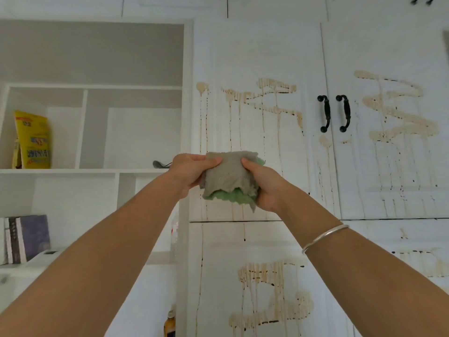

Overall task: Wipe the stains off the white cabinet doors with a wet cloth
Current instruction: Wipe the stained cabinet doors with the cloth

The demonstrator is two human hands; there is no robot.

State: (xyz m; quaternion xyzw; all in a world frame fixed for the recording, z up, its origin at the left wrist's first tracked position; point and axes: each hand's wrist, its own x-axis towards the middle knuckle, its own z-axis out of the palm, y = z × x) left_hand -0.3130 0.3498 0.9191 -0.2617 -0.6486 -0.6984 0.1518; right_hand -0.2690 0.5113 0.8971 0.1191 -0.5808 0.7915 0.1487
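A folded cloth (228,177), grey on the side facing me with green showing at its lower and right edges, is held up in front of the white cabinet. My left hand (192,171) grips its left side and my right hand (263,184) grips its right side. Behind it, the left upper door (257,57) carries brown smears and long drips (272,98). The right upper door (388,166) has broad tan streaks (398,110). The lower door (218,276) shows more smears (272,295). The cloth is apart from the doors.
Two black handles (334,113) sit where the upper doors meet. Open white shelves stand at left with a yellow packet (32,139), several books (24,238) and a small dark object (159,163). A bottle top (170,319) shows at the bottom. A silver bangle (324,237) circles my right wrist.
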